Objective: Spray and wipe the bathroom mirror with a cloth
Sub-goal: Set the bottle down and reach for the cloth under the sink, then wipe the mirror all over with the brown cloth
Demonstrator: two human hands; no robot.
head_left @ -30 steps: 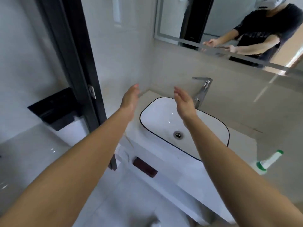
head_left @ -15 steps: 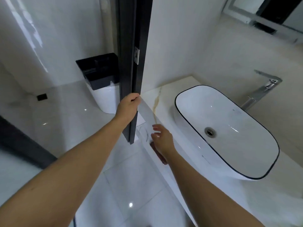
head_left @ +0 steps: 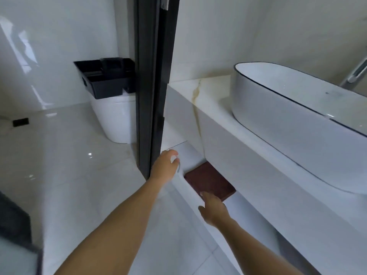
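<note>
Head view looks down under the white marble vanity surface (head_left: 210, 92), where a folded dark maroon cloth (head_left: 209, 182) lies on the lower shelf at about 5 o'clock from the black door frame (head_left: 153, 76). The right hand (head_left: 213, 210) reaches for it, fingers loosely apart and just short of its near edge — nothing gripped yet. The left hand (head_left: 165, 165) rests against the frame's foot, fingers curled round something pale I cannot identify. No mirror or spray bottle shows, so I'd judge the job barely begun — spraying and wiping all remain.
</note>
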